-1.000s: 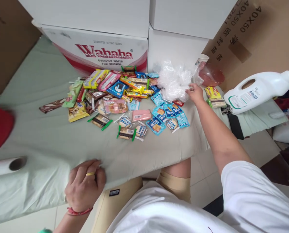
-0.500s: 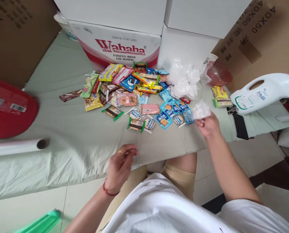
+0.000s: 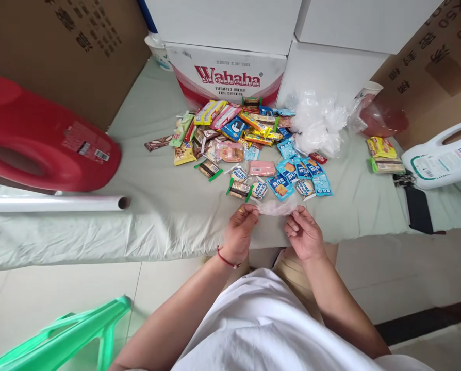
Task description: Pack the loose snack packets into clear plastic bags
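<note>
Green cloth (image 3: 184, 206) underneath, snacks (image 3: 234, 129) lying loose! Left hand (image 3: 239, 232) and right hand (image 3: 307, 236), pinched closed, hold thin clear plastic (image 3: 277, 207); no snack visible inside.

Your table (image 3: 184, 221), middle band of frame: creased pale green cloth (image 3: 362, 206) draped over front edge. Centre: you have heap of wrapped snacks (image 3: 234, 128), blue packets (image 3: 280, 186) at its lower right. Crumpled clear plastic (image 3: 319, 123) right of centre. Far left: white roll (image 3: 48, 203), red jug (image 3: 60, 134) just above. Upper middle: your Wahaha carton (image 3: 230, 77). Right side: yellow pack (image 3: 381, 146) touching green one (image 3: 387, 165), flat black item (image 3: 418, 208), white jug (image 3: 445, 154) at frame edge.
</note>
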Demonstrator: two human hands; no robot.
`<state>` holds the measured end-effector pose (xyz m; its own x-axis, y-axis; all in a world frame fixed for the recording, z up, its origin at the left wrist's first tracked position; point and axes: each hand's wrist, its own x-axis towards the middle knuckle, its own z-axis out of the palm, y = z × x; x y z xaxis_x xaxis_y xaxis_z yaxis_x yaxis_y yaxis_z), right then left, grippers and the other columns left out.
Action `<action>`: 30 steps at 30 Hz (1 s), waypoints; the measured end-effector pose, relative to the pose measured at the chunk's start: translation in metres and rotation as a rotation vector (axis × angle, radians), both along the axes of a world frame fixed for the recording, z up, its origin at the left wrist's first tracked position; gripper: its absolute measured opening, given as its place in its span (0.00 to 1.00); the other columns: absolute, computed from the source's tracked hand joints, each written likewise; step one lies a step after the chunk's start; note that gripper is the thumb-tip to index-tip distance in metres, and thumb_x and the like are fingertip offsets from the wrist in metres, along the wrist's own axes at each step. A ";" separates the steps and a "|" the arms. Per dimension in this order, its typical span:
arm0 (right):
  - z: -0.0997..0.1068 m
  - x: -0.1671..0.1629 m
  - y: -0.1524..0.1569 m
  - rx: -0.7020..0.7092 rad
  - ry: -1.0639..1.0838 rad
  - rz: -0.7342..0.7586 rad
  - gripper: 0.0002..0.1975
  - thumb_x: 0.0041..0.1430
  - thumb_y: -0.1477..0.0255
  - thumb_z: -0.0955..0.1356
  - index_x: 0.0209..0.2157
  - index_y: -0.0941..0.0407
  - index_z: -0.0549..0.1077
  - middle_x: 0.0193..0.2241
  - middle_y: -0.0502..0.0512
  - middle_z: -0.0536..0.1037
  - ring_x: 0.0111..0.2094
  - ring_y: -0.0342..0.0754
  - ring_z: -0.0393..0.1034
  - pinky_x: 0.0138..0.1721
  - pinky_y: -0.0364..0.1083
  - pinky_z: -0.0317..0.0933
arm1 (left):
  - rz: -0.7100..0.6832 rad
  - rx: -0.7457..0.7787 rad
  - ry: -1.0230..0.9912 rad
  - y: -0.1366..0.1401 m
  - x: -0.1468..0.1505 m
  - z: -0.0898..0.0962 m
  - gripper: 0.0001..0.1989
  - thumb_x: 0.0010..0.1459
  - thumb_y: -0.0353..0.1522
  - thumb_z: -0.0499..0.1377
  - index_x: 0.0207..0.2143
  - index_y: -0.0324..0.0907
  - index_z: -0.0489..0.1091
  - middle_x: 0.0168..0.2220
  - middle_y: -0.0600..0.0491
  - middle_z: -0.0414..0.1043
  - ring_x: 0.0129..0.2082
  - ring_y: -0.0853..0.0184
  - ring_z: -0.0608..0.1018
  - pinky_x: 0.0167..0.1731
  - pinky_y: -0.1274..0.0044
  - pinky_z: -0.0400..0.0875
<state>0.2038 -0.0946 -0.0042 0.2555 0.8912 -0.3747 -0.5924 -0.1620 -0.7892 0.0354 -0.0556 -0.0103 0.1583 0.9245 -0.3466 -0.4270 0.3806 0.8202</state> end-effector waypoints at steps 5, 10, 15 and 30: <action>0.004 0.011 -0.010 0.004 -0.092 0.219 0.07 0.48 0.67 0.73 0.27 0.53 0.72 0.31 0.53 0.78 0.28 0.45 0.66 0.29 0.44 0.60 | -0.007 -0.060 -0.124 0.009 -0.012 0.008 0.20 0.54 0.45 0.70 0.35 0.46 0.64 0.38 0.54 0.78 0.43 0.66 0.80 0.43 0.75 0.71; 0.006 0.008 -0.002 -0.006 -0.144 0.143 0.07 0.48 0.67 0.74 0.28 0.52 0.73 0.26 0.48 0.73 0.26 0.43 0.63 0.28 0.42 0.57 | -0.251 -0.131 -0.047 -0.002 -0.014 0.018 0.26 0.54 0.56 0.66 0.38 0.43 0.72 0.43 0.48 0.78 0.42 0.62 0.80 0.39 0.72 0.73; 0.000 0.003 0.000 0.029 -0.294 0.202 0.11 0.53 0.61 0.77 0.33 0.52 0.77 0.26 0.48 0.73 0.25 0.43 0.61 0.27 0.43 0.56 | -0.434 0.021 0.062 -0.017 -0.010 0.017 0.21 0.51 0.50 0.72 0.29 0.42 0.76 0.31 0.52 0.76 0.32 0.66 0.74 0.35 0.73 0.68; 0.002 0.046 -0.016 0.066 -0.242 0.001 0.13 0.54 0.59 0.78 0.35 0.51 0.79 0.30 0.50 0.75 0.29 0.42 0.64 0.29 0.42 0.61 | 0.145 0.217 0.180 0.004 -0.040 0.020 0.21 0.58 0.52 0.66 0.33 0.47 0.67 0.24 0.60 0.63 0.21 0.73 0.61 0.22 0.78 0.58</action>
